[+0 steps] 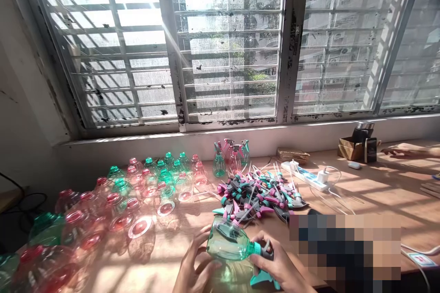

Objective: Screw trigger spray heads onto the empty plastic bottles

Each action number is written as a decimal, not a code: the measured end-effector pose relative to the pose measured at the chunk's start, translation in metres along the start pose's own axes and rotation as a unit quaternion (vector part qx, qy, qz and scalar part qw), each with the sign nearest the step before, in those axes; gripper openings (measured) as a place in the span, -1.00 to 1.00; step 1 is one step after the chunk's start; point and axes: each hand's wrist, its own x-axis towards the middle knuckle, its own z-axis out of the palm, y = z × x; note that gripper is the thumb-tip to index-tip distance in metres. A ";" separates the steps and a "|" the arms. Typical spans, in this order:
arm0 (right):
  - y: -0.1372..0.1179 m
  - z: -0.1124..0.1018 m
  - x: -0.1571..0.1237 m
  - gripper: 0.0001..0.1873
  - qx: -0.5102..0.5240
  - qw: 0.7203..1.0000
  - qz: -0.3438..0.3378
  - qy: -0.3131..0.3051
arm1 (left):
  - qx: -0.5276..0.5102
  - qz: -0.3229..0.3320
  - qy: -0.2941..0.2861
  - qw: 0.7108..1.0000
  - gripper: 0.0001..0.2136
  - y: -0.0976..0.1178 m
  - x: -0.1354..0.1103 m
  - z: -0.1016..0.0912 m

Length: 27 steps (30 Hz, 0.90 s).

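A clear green spray bottle [227, 239] lies on its side in the air above the table, its neck pointing right. My right hand [277, 258] is closed around the grey and teal trigger sprayer [263, 251] at the neck, with the teal trigger hanging below. Curved about the bottle's base on the left is my left hand [197, 261], thumb below and fingers behind. Just beyond the bottle lies a heap of loose trigger sprayers [256, 192] in grey, pink and teal, with thin white tubes.
Open red bottles [115, 208] and green bottles [165, 174] crowd the left. Several bottles with sprayers [219, 162] stand by the wall. A power strip [305, 176], cardboard box [350, 149] and phone [370, 149] are at the right, near another person's hand [400, 150].
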 end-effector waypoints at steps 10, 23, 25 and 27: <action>-0.006 0.002 -0.002 -0.52 -0.005 1.000 0.007 0.006 | 0.092 0.018 -0.011 0.996 -0.57 0.002 -0.001 -0.006; -0.005 0.003 -0.001 -0.47 -0.008 1.000 0.018 0.005 | 0.090 -0.016 -0.018 0.996 -0.56 -0.007 0.000 -0.013; -0.007 0.003 -0.002 -0.50 -0.005 1.000 0.020 0.006 | 0.114 0.000 -0.027 0.993 -0.55 -0.007 0.001 -0.016; -0.008 0.003 -0.002 -0.51 -0.007 1.000 0.020 0.002 | 0.109 0.008 -0.030 0.994 -0.57 -0.008 0.002 -0.016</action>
